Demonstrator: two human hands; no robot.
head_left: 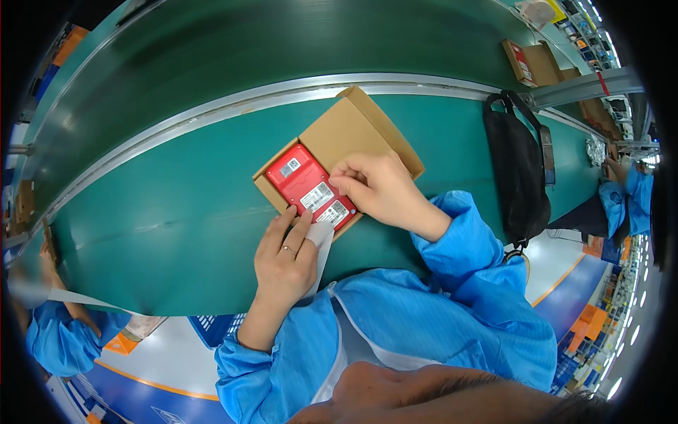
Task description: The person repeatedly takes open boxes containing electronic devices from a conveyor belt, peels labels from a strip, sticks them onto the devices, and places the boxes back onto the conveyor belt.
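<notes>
A red device (302, 178) with white printed labels lies in an open cardboard box (342, 131) on the green bench. My left hand (286, 251) is at the lower left edge of the device, its fingertips on the edge, with a white sheet (321, 244) held under the fingers. My right hand (378, 185) is at the device's right side, thumb and index finger pinched together near its edge. Whatever is between those fingertips is too small to make out. The box lid stands open behind the device.
A black bag (515, 169) lies on the bench to the right. Beyond the metal rail (261, 97), another open box (540, 65) stands at the upper right. People in blue are at the far left and far right. A blue basket (212, 328) is below the bench edge.
</notes>
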